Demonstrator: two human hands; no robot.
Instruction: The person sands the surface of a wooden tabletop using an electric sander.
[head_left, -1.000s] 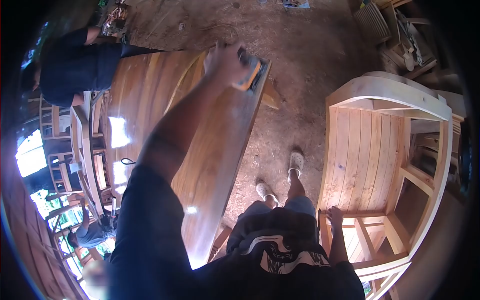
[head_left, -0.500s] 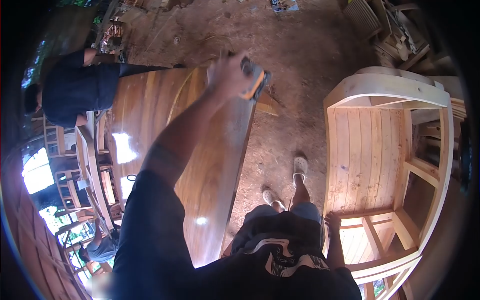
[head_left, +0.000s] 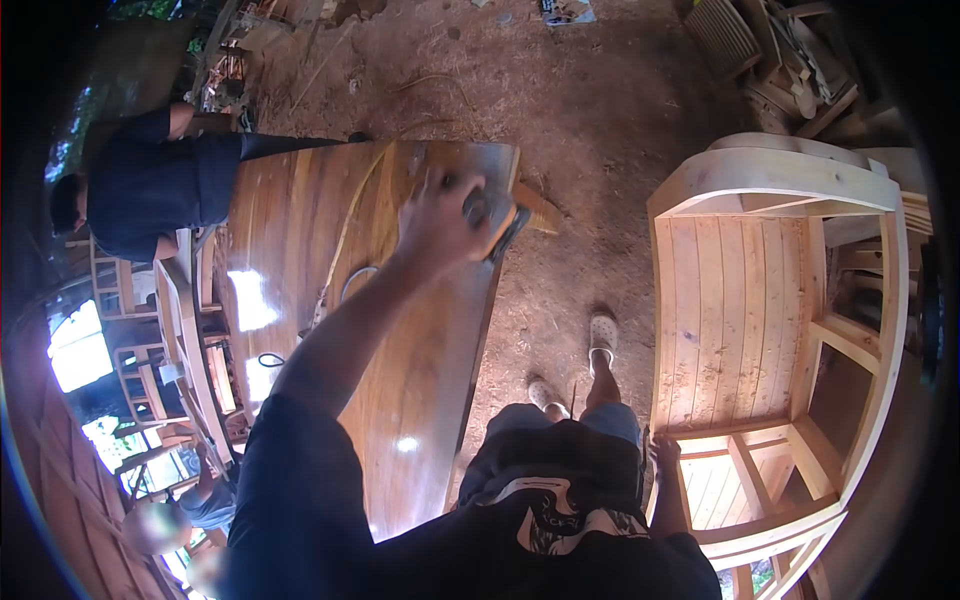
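Brown dirt floor (head_left: 610, 110) spreads through a cluttered woodworking shop, with a pile of wooden pieces (head_left: 790, 85) at the upper right. On the left side, a long, glossy wooden table (head_left: 415, 375) has the orange-and-black power sander (head_left: 508, 228) at its right-hand edge, near the far corner, its front reaching over that edge.

The left hand (head_left: 440, 222) has its fingers wrapped around the sander's top, though blur hides the exact grip. The step in hand looks like working the sander over the table's edge; a further pass would call for a firm grip and a level pad, so the tool does not tip off the side.

The right hand (head_left: 664, 452) hangs low at the near side of a pale wooden bench frame (head_left: 730, 310). How far its fingers are spread, and whether they touch the frame, I cannot tell.

A dark cord loop (head_left: 271, 360) lies near the left sleeve and could snag. A co-worker in a dark shirt (head_left: 160, 185) is beyond the table's left side, and the bench frame limits standing room on the right.
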